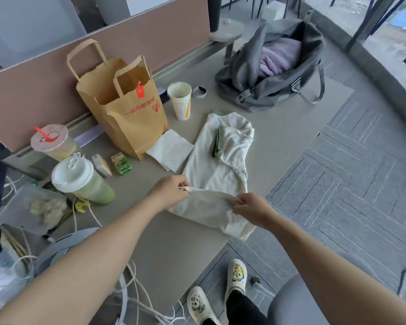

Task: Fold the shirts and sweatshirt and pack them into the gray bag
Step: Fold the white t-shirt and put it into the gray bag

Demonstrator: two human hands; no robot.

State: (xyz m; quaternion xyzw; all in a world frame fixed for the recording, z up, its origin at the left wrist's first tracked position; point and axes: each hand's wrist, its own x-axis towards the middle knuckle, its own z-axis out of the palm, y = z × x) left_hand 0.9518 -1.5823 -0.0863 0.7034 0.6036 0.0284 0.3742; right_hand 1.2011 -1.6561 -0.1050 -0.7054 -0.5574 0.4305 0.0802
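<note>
lay lengthwise on the counter (279, 141), the white shirt (217, 170), collar end pointing away toward the gray bag (267, 73), hem end nearest. pinched at that near edge by both hands: left hand (170, 191) on the left corner, right hand (250, 208) on the right. sat open well beyond the collar, the bag, with lilac fabric inside. probably called for a fold straight forward along the long axis.

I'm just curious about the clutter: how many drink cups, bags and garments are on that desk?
Drink cups: 3, pink-sealed cup, white-lidded green cup, open paper cup.
Bags: 2, brown paper bag, gray bag.
Garments: 2, white shirt, purple garment inside the gray bag.
Total: 7.
</note>
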